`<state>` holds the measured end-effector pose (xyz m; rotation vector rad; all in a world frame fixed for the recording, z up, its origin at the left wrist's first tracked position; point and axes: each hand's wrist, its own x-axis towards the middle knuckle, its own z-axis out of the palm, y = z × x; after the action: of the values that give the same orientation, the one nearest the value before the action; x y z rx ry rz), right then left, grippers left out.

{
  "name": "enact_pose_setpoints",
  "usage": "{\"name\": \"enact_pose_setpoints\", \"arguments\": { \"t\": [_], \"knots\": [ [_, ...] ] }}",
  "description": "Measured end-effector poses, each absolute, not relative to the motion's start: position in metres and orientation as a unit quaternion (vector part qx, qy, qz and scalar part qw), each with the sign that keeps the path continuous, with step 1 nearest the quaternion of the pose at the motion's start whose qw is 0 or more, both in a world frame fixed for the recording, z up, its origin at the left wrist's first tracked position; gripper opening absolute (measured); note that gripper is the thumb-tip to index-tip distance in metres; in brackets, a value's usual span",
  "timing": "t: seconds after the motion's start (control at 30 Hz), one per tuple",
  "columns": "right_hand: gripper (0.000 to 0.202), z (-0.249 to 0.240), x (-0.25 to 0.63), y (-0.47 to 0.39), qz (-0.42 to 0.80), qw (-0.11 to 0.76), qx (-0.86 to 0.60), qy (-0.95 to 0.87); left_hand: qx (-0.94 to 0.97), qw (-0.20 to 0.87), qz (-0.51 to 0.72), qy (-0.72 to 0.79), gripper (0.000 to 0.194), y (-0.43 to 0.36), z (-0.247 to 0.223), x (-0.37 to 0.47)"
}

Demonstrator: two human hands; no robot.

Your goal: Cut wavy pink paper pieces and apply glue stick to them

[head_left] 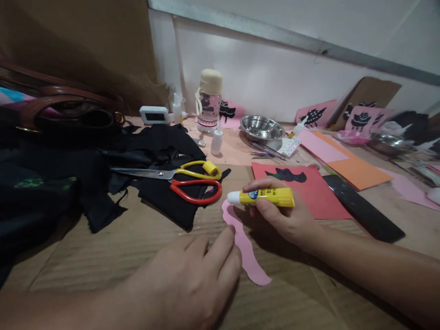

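Observation:
A wavy pink paper strip point(248, 254) lies on the brown cardboard surface point(113, 256). My left hand point(195, 275) rests at the strip's left edge, fingertips pressing on it and fingers held together. In my right hand point(285, 211) is a yellow glue tube point(277, 197) with a white tip, held sideways with the tip over the strip's upper end. Whether the tip touches the paper cannot be made out. Behind the right hand lies a red sheet point(309, 201) with a black cut-out shape point(288, 175) on it.
Scissors point(195, 200) with red and yellow handles rest on black fabric point(172, 206) at the left. Farther back stand a bottle point(209, 103), a small white bottle point(217, 141) and a metal bowl point(261, 128). A black strip point(367, 211) and orange paper point(354, 165) lie right.

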<state>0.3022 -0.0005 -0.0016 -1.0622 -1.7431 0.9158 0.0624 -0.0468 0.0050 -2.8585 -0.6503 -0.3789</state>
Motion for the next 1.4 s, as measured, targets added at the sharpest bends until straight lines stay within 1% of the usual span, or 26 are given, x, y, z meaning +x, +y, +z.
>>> {"name": "enact_pose_setpoints", "arguments": {
  "t": [0.07, 0.2, 0.3, 0.5, 0.7, 0.87, 1.07, 1.17, 1.4],
  "knots": [
    [0.012, -0.002, 0.301, 0.000, 0.351, 0.429, -0.437, -0.708, -0.955, 0.157, -0.122, -0.220, 0.042, -0.048, 0.002, 0.063],
    [0.014, 0.000, 0.300, 0.001, 0.327, 0.414, -0.426, -0.735, -0.956, 0.187, -0.106, -0.201, 0.047, -0.053, -0.005, 0.062],
    [0.016, 0.002, 0.301, -0.001, 0.322, 0.399, -0.419, -0.749, -0.954, 0.185, -0.114, -0.204, 0.048, -0.057, -0.008, 0.061],
    [0.016, 0.004, 0.299, -0.002, 0.355, 0.370, -0.423, -0.747, -0.949, 0.176, -0.134, -0.226, 0.043, -0.054, -0.009, 0.064],
    [0.014, 0.002, 0.296, -0.001, 0.358, 0.353, -0.422, -0.754, -0.960, 0.141, -0.105, -0.217, 0.040, -0.050, -0.009, 0.067],
    [0.017, -0.004, 0.295, 0.001, 0.355, 0.365, -0.432, -0.745, -0.962, 0.129, -0.086, -0.227, 0.038, -0.051, -0.010, 0.066],
    [0.017, -0.002, 0.297, 0.001, 0.284, 0.415, -0.418, -0.757, -0.964, 0.118, -0.094, -0.221, 0.034, -0.050, -0.009, 0.066],
    [0.017, 0.001, 0.299, -0.001, 0.272, 0.425, -0.420, -0.754, -0.961, 0.122, -0.102, -0.225, 0.033, -0.050, -0.009, 0.067],
    [0.015, 0.002, 0.296, -0.001, 0.346, 0.351, -0.422, -0.761, -0.966, 0.117, -0.087, -0.213, 0.038, -0.048, -0.009, 0.068]
  ]
}}
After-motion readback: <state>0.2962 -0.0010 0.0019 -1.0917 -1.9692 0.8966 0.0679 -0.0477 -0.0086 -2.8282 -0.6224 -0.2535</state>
